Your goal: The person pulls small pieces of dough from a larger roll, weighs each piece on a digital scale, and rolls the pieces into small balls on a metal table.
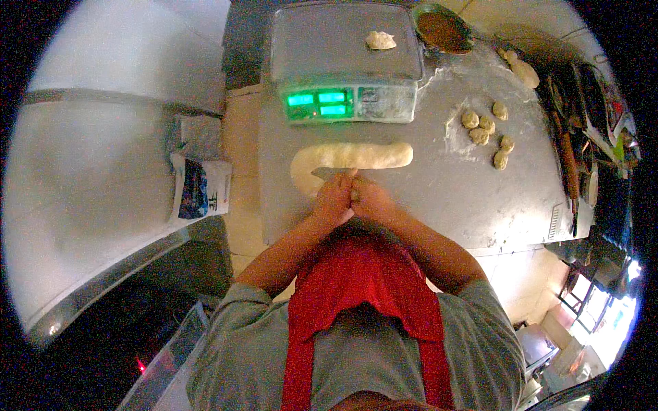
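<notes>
A thick rope of pale dough lies bent like a hook on the metal worktop. Its right end is rounded, and its left end curls back towards my body. My left hand is closed around that near end, its fingers covering the dough. Pressed against it, my right hand is curled at the same spot. A little pale dough shows between the two hands; how far it reaches inside the fingers is hidden.
Beyond the rope stands a digital scale with lit green displays and a dough lump on its plate. Several small dough balls rest at right near scattered flour. A bowl, larger dough and a rolling pin sit farther out.
</notes>
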A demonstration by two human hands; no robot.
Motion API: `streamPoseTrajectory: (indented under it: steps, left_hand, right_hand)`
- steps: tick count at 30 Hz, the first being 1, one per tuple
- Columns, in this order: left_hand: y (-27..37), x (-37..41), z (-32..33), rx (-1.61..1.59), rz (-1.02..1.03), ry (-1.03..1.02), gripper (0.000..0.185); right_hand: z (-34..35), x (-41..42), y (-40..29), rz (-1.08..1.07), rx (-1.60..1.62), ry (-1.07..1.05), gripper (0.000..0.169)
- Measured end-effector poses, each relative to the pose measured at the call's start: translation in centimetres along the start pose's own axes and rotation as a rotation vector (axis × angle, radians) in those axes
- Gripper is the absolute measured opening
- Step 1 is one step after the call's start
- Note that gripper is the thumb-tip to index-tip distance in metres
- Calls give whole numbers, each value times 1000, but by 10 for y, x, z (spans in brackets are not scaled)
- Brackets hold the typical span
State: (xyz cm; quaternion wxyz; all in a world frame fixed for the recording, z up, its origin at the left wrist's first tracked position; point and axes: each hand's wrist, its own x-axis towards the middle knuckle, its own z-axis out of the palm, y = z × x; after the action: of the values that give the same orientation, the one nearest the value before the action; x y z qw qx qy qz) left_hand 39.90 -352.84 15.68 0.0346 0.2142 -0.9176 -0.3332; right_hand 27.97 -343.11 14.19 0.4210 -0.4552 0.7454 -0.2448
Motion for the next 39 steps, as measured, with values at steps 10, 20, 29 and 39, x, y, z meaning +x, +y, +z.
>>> streamPoseTrajectory:
  steps: [10, 20, 29, 39]
  left_hand:
    - [-13, 28, 13, 81, -109, -224, 54]
    - [-6, 46, -42, -202, 33, -68, 50]
    - [-59, 50, -49, 227, -49, 27, 73]
    - [-108, 15, -38, 259, -515, 138, 53]
  right_hand:
    - [-148, 84, -71, -344, 165, 365, 39]
    - [-252, 201, -6, -592, -818, 638, 38]
    - [-294, 45, 118, 313, -669, 668, 35]
    - [-6, -16, -30, -324, -558, 141, 53]
